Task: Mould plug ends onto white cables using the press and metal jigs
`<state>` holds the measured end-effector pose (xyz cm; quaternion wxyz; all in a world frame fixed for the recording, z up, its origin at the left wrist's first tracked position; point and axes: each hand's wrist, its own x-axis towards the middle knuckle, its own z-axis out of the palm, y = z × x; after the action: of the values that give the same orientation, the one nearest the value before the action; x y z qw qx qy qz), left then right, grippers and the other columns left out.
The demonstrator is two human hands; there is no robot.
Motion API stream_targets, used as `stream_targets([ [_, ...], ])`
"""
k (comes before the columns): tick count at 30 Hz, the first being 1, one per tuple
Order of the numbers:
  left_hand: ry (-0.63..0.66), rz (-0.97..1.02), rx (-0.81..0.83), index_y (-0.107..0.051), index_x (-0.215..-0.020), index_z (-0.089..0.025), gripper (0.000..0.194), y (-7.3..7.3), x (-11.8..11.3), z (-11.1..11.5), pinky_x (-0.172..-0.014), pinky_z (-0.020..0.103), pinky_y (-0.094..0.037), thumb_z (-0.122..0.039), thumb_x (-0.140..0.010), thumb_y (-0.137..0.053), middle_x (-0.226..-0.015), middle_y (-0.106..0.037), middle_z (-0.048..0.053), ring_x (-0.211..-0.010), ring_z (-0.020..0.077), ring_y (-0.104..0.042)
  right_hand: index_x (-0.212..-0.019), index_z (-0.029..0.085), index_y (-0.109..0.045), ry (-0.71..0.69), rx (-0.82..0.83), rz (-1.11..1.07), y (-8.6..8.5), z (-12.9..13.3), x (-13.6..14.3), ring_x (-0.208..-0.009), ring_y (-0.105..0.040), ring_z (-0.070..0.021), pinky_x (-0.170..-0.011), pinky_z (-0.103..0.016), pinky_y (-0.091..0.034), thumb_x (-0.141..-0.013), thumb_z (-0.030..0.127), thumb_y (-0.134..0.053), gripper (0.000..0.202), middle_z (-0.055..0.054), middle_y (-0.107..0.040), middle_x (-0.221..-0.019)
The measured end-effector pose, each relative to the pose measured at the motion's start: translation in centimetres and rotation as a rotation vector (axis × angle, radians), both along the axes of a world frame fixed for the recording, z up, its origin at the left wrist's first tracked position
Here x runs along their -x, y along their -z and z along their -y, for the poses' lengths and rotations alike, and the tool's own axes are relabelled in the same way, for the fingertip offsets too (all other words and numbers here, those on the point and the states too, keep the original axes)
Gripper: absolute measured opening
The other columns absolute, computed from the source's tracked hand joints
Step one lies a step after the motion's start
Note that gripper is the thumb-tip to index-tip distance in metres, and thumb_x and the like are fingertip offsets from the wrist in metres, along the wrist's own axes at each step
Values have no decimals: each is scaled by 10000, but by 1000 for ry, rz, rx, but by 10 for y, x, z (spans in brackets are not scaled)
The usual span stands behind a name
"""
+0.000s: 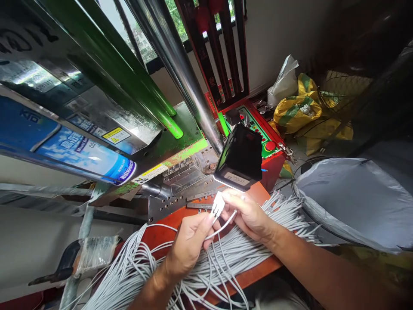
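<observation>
Both my hands meet near the middle of the head view, over the front of a machine. Between them is a small white plug connector [218, 204] on a light grey cable. My left hand [190, 241] pinches its lower end, where the cable comes in. The fingers of my right hand [245, 213] close on its upper end, and a loop of grey cable [226, 226] runs by them. Below lies a large bundle of grey cables [238, 249] on an orange-red table [161, 234]. A lit lamp with a black housing [240, 155] hangs just above the connector.
A green-painted press [180, 137] with a steel column [190, 73] rises ahead. A blue spray can [97, 159] stands at left. Behind the lamp sits a red control box [271, 146] with buttons. At right are a white-lined round bin [348, 198] and yellow sacks [297, 112].
</observation>
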<state>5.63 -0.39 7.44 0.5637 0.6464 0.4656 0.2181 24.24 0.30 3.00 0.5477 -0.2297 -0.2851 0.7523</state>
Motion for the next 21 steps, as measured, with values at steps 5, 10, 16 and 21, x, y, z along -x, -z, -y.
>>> stream_targets([
  [5, -1, -60, -79, -674, -747, -181, 496, -7, -2, 4, -501, 257, -306, -532, -1044, -487, -526, -471, -16, -486, 115, -405, -826, 132, -701, -6, -57, -1, 2, 0, 0, -559, -482, -111, -526, -235, -340, -946, 443, -671, 334, -9, -574, -633],
  [10, -22, -132, -154, -646, -730, -172, 510, -11, 1, 10, -527, 258, -307, -535, -1047, -477, -544, -436, -30, -512, 112, -385, -845, 122, -733, -48, -98, -29, 5, -1, 0, -530, -481, -107, -495, -227, -341, -942, 416, -678, 315, -19, -594, -637],
  [16, -28, -167, -268, -683, -808, -149, 446, -17, 10, 10, -635, 260, -361, -484, -1044, -507, -717, -534, 6, -673, 136, -443, -913, 124, -758, -103, -86, -41, 7, -1, -1, -559, -521, -118, -532, -231, -391, -870, 418, -771, 297, -33, -654, -679],
  [21, -60, -192, -295, -710, -813, -148, 439, -25, 3, 23, -615, 252, -371, -476, -1036, -522, -696, -549, -2, -654, 130, -453, -950, 158, -756, -123, -113, -31, 10, -1, 3, -607, -551, -122, -554, -237, -412, -858, 421, -810, 284, -54, -714, -799],
])
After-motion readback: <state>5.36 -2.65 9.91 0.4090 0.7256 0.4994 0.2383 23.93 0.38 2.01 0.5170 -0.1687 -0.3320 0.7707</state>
